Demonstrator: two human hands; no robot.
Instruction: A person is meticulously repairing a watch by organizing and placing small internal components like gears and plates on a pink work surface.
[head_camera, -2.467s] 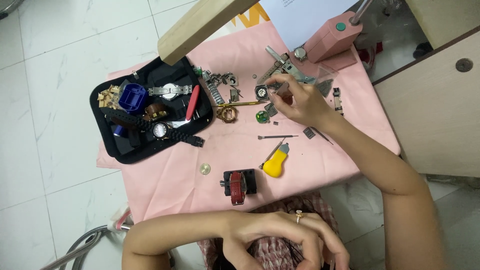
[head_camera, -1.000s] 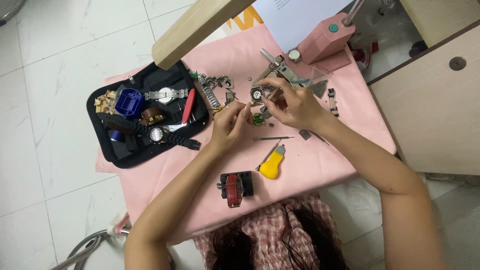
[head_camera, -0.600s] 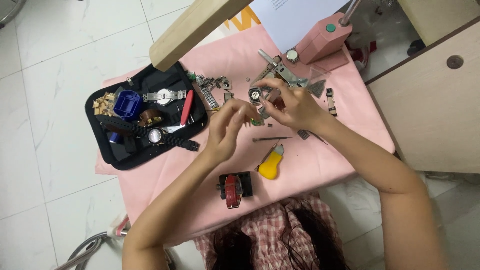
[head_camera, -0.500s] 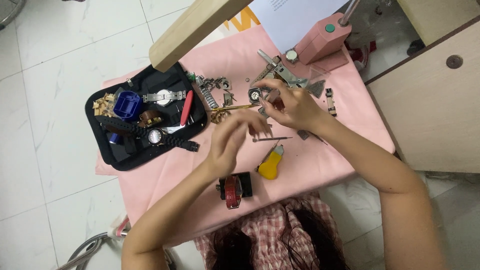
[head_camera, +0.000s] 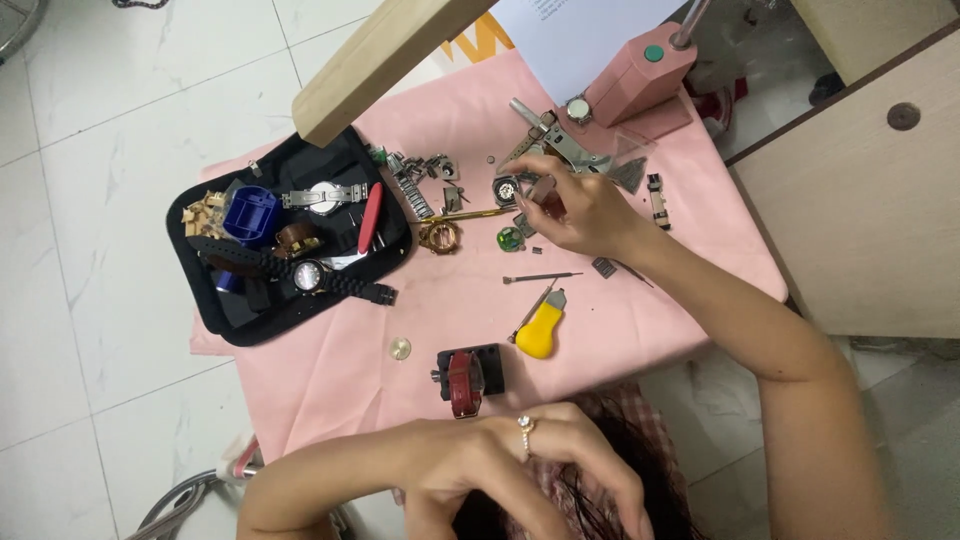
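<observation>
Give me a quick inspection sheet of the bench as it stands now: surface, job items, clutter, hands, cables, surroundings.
Surface: pink cloth over a small table.
Job's things: small round watch part at the right hand's fingertips.
Clutter: black tool case holding watches and a blue holder; yellow-handled tool; red and black holder; pink press.
Hands: right hand over the parts; left hand off the table, near the head, wearing a ring.
Cables: nothing seen.
Surroundings: white tiled floor; wooden cabinet on the right.

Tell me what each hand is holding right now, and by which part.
The right hand pinches a small round silver watch part by its edge, against the pink cloth. The left hand holds nothing visible; it rests near the head.
</observation>
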